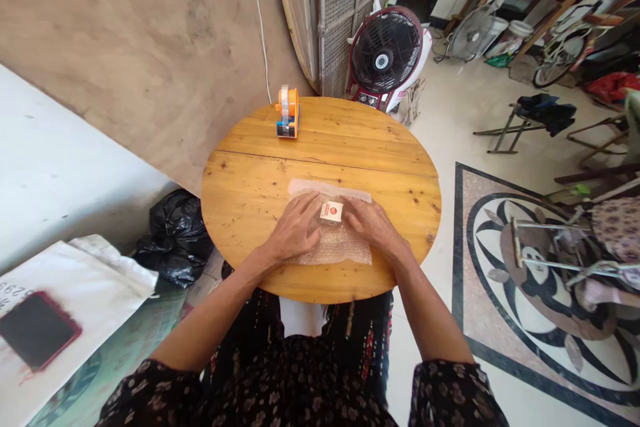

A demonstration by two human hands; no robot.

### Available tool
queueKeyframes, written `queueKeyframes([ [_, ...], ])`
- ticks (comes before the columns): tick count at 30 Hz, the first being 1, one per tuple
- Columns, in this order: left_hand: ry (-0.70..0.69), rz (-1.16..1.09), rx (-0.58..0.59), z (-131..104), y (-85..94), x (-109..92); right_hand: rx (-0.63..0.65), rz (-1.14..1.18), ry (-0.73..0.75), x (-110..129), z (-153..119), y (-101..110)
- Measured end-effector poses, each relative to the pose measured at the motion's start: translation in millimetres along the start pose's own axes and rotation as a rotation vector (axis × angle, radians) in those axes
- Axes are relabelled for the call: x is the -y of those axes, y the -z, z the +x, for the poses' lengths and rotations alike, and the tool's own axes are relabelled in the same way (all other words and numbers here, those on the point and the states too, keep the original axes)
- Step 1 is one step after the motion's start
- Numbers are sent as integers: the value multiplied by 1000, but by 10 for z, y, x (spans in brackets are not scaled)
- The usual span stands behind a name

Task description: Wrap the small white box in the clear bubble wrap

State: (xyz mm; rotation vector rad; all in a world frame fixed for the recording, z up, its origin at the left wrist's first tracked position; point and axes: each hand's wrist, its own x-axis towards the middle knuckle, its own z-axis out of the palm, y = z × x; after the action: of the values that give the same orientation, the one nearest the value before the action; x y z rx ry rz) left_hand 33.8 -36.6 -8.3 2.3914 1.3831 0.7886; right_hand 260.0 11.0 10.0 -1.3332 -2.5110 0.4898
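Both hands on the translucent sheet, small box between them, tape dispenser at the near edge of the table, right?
One slip: the head view shows the tape dispenser by the far edge of the table. The left hand and right hand are on the translucent sheet, the small box between them.

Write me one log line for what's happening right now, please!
left hand: on bubble wrap | right hand: on bubble wrap | small box: on bubble wrap, between hands | tape dispenser: far side of table
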Motion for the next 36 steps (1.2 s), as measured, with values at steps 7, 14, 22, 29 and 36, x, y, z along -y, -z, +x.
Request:
queueKeyframes([
  [7,4,-116,48,-78,-9,-45,43,164,19,-6,-174,107],
  [14,-43,-128,269,-107,236,-61,233,219,63,109,-362,169],
  [22,-121,25,381,-115,345,-100,237,198,161,225,-463,156],
  [29,-156,17,342,-239,339,-76,209,252,40,197,-410,232],
  [36,-137,88,165,-146,217,-49,71,322,4,88,-200,303],
])
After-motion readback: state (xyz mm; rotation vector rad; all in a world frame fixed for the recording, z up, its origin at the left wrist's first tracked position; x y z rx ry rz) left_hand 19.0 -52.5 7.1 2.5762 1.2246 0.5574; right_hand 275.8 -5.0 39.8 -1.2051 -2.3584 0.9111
